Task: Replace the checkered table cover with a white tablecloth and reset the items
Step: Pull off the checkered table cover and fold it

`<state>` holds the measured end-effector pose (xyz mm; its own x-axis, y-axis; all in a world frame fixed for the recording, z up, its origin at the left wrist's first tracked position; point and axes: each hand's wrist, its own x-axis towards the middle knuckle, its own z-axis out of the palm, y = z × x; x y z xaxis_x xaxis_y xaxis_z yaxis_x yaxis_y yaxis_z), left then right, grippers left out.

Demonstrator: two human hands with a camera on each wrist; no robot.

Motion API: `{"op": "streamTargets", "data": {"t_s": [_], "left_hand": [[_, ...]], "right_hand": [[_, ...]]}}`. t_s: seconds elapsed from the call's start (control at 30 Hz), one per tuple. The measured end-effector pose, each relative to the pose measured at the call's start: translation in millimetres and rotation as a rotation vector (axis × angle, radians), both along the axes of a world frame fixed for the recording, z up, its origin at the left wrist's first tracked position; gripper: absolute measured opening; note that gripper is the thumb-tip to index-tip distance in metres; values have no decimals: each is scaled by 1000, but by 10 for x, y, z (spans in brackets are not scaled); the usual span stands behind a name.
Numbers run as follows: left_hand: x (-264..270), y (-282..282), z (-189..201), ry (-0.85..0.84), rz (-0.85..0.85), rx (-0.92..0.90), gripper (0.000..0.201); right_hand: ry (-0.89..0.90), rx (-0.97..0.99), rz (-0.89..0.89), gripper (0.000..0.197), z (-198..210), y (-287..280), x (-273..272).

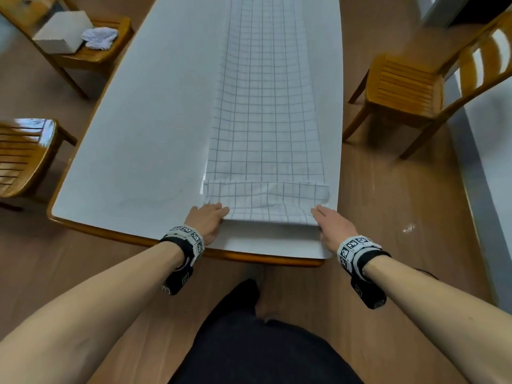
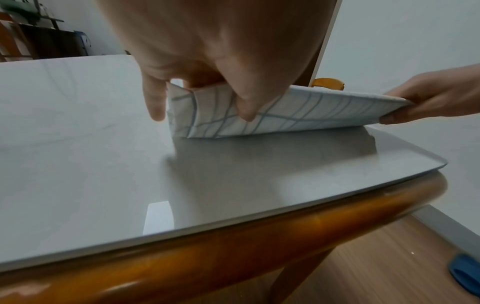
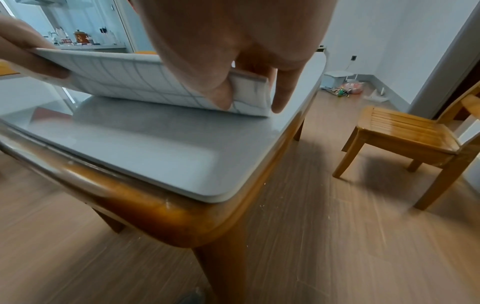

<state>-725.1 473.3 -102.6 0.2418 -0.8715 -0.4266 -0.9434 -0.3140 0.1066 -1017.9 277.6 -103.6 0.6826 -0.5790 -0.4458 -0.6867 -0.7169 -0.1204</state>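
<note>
Our left hand point(image 1: 208, 220) and right hand point(image 1: 331, 224) each pinch a near corner of the checkered cover point(image 1: 266, 128), lifting it off the desk point(image 1: 133, 139) to fold it.

The checkered cover point(image 1: 266, 112) runs lengthwise down the table point(image 1: 133, 128), right of its middle – near end folded over. Left of the table, two chairs, the far chair point(image 1: 91, 51) carrying a box point(image 1: 62, 31) and cloth point(image 1: 100, 37); right of it, another chair point(image 1: 410, 87).
</note>
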Motion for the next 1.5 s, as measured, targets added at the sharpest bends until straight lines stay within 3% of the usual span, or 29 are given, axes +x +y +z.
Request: {"op": "streamTargets", "data": {"t_s": [0.1, 0.23, 0.5, 0.7, 0.87, 1.03, 1.3, 1.5], "left_hand": [[-28, 76, 139, 55, 13, -2, 32], [6, 126, 407, 70, 54, -24, 34], [291, 35, 868, 119, 184, -77, 46], [425, -7, 874, 188, 313, -258, 52], [523, -138, 735, 183, 343, -405, 30], [672, -320, 523, 191, 307, -354, 59], [839, -574, 298, 224, 289, -298, 65], [1031, -618, 19, 136, 193, -64, 61]], "right_hand": [[-21, -6, 17, 39, 157, -13, -59], [-108, 21, -106, 20, 428, -39, -64], [-381, 194, -391, 3, 771, -156, -37], [-511, 247, -552, 21, 661, -210, 0], [-521, 214, -645, 55, 559, -313, 212], [-458, 279, -678, 78, 384, -490, 439], [-298, 287, -617, 81, 98, -631, 663], [-198, 216, -503, 77, -65, -699, 769]]}}
